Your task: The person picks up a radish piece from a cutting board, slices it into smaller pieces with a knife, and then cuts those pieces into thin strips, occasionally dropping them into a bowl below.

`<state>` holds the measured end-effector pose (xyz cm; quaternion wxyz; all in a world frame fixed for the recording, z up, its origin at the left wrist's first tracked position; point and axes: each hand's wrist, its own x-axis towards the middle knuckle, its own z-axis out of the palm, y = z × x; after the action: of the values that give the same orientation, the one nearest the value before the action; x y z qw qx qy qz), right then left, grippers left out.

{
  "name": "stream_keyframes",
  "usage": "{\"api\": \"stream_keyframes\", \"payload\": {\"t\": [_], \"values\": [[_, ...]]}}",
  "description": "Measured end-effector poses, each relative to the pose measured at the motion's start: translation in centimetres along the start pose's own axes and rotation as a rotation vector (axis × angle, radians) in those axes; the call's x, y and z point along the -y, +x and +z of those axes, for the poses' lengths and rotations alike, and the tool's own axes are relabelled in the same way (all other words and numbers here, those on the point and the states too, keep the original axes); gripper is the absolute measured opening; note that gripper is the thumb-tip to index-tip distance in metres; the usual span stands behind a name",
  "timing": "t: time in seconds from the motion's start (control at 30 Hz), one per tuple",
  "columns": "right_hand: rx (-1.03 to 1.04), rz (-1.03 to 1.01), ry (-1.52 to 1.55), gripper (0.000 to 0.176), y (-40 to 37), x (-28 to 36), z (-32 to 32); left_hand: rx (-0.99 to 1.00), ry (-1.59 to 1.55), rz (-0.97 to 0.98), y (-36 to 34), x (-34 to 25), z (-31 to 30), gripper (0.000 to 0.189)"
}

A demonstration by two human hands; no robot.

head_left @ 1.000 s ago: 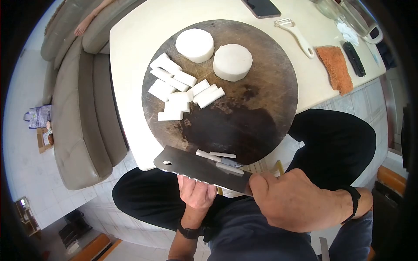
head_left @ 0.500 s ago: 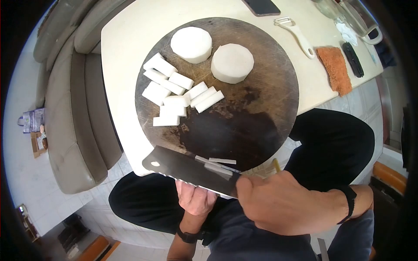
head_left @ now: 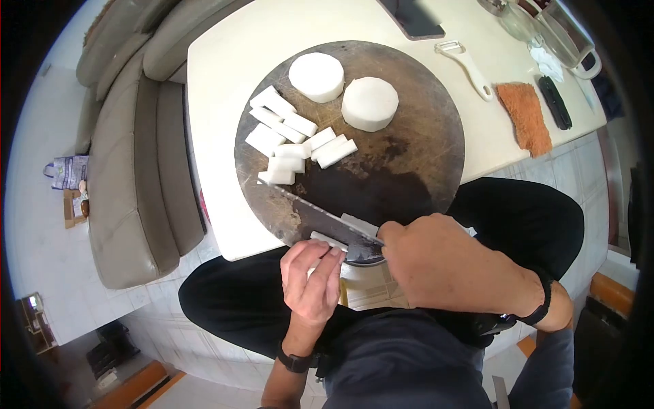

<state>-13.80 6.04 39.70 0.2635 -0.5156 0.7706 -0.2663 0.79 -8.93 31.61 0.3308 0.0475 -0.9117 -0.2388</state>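
My right hand [head_left: 443, 262] is closed round the handle of a cleaver [head_left: 312, 214], its blade pointing left across the near part of the round wooden chopping board [head_left: 429, 109]. Beside the blade, at the board's near edge, my left hand [head_left: 312, 281] has its fingers bent round a piece of white radish [head_left: 330, 242]. Another cut piece [head_left: 359, 223] lies behind the blade, close to my right knuckles. Several white radish sticks [head_left: 298, 125] are heaped on the board's left side. Two thick peeled radish rounds [head_left: 317, 77] stand at its far side.
On the cream table [head_left: 221, 88] lie a phone [head_left: 415, 19], a white peeler [head_left: 466, 67], an orange cloth [head_left: 523, 117] and a black object [head_left: 555, 102]. A glass jug [head_left: 562, 34] stands at the far right corner. A grey sofa [head_left: 129, 177] runs along the left.
The cleaver has turned from lying nearly flat to edge-on, its tip now near the heaped sticks. My left hand has come out from under the blade, fingers now on the radish piece.
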Motion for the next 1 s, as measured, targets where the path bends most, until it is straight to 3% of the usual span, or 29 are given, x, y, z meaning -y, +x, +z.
{"api": "stream_keyframes", "payload": {"t": [0.13,0.2,0.27,0.33,0.37,0.4,0.47,0.53,0.87,0.93,1.0], "values": [[-0.079,-0.047,0.098,0.013,-0.7,-0.6,-1.3,-0.019,0.002,0.003,0.5,-0.1,-0.7,0.024],[-0.108,-0.112,0.122,0.014,-0.8,-0.7,-1.9,-0.063,-0.053,-0.098,0.9,-0.3,-1.2,0.017],[-0.172,0.069,0.421,0.015,-0.7,-0.7,-2.4,-0.145,-0.210,-0.349,1.5,-0.9,-1.5,0.015],[-0.093,0.137,0.590,0.015,-0.8,-0.4,-4.0,-0.184,-0.516,-0.711,3.3,-1.9,-2.0,0.022],[-0.004,0.211,0.761,0.016,-0.8,-0.1,-4.6,-0.220,-0.757,-0.790,4.2,-1.9,-1.9,0.030],[-0.008,0.199,0.749,0.016,-0.9,-0.1,-4.9,-0.233,-0.761,-0.776,5.2,-2.1,-2.0,0.030],[0.025,0.251,1.002,0.019,-1.2,-0.1,-5.2,-0.091,-1.366,-0.973,6.9,-2.7,-2.4,0.041],[0.027,0.233,1.029,0.020,-1.3,-0.1,-5.2,0.016,-1.673,-1.012,8.0,-3.1,-2.0,0.042],[-0.003,0.162,1.034,0.021,-1.7,-0.3,-5.0,-0.027,-1.511,-1.078,8.6,-2.6,-1.6,0.016],[-0.018,0.148,1.024,0.021,-1.9,-0.4,-5.3,-0.080,-1.345,-1.094,8.8,-2.9,-1.9,0.013],[-0.138,0.163,1.003,0.021,-2.1,-0.7,-5.4,-0.089,-1.274,-1.077,9.4,-3.1,-1.7,0.014]]}}
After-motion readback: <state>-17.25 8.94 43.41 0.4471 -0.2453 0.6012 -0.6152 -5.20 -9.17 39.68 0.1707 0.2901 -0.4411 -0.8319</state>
